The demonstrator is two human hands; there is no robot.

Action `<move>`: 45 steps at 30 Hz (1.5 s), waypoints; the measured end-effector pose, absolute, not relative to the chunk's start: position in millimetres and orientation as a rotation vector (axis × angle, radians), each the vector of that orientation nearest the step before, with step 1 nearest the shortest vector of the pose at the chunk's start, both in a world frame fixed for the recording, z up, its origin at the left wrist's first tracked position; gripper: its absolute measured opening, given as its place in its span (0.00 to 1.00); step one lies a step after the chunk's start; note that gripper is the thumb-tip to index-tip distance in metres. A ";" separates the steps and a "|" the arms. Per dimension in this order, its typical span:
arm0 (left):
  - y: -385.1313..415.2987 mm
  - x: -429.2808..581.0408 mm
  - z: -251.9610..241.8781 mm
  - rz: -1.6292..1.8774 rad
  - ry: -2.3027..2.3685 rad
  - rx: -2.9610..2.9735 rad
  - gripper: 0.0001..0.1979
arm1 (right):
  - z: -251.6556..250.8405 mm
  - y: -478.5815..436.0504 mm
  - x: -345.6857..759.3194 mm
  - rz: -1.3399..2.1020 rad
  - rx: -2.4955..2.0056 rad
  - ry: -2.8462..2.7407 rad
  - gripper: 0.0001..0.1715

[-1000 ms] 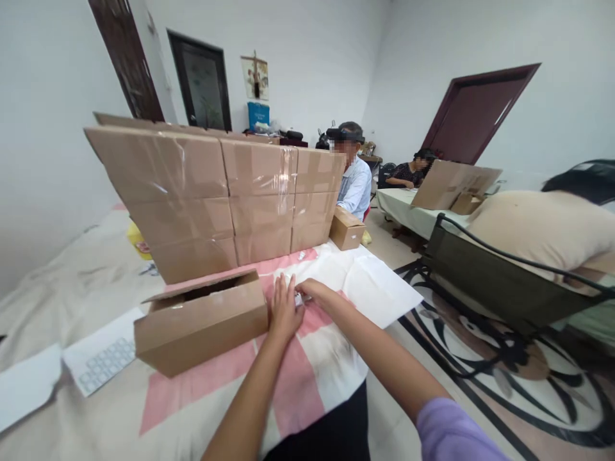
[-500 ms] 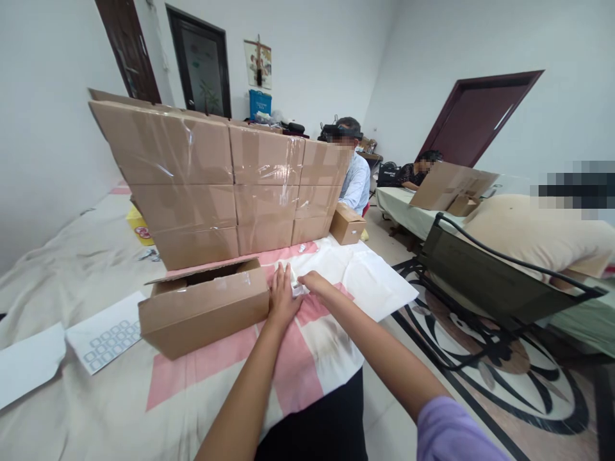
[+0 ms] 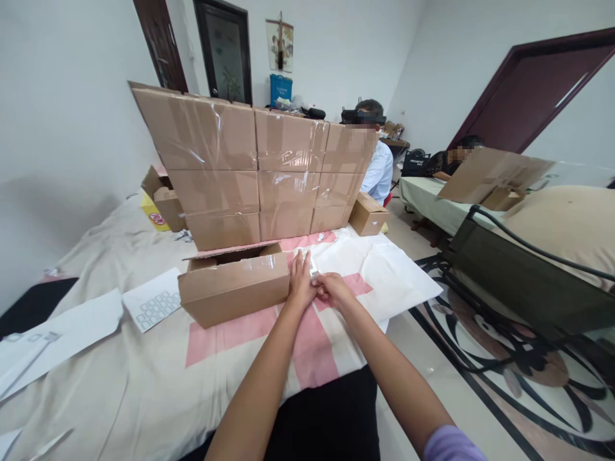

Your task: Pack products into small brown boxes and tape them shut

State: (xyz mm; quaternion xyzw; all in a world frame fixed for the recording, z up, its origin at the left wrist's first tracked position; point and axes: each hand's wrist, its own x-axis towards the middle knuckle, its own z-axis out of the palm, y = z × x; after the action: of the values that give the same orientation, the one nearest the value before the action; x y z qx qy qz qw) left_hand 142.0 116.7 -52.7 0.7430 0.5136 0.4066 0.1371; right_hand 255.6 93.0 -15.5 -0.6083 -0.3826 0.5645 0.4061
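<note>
My left hand (image 3: 301, 280) lies with straight fingers against the right end of an open cardboard box (image 3: 235, 288) on the cloth-covered table (image 3: 120, 365). My right hand (image 3: 332, 289) is curled beside it, pinching a small white item (image 3: 314, 274) that is too small to name. Both hands meet over the pink stripe of the cloth. A white paper sheet (image 3: 384, 275) lies just right of them.
A wall of taped cardboard boxes (image 3: 254, 166) stands behind the open box. A small box (image 3: 369, 214) sits at its right, sticker sheets (image 3: 154, 306) at the left. Two people sit beyond. A folding cot (image 3: 523, 269) with a cushion stands on the right.
The camera view has shifted, so the boxes sit further right in the picture. My hands stay together at the box end; my right hand has drawn closer to the left.
</note>
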 end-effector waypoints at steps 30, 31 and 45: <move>113.1 139.6 -47.8 1.018 1.528 2.189 0.48 | -22.7 84.4 255.8 1.335 -1.576 -0.922 0.13; 113.0 139.5 -47.7 1.007 1.535 2.190 0.48 | -23.9 85.4 255.8 1.340 -1.596 -0.920 0.13; 106.2 140.1 -43.6 1.004 1.571 2.212 0.45 | -25.1 79.8 248.4 1.268 -1.673 -0.954 0.19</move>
State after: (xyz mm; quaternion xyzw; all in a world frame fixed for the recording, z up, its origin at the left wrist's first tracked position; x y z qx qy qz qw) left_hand 140.1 106.2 -43.6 0.7587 0.5389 0.3443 0.1243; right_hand 248.4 79.8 -25.1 -0.6632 -0.3782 0.5027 0.4055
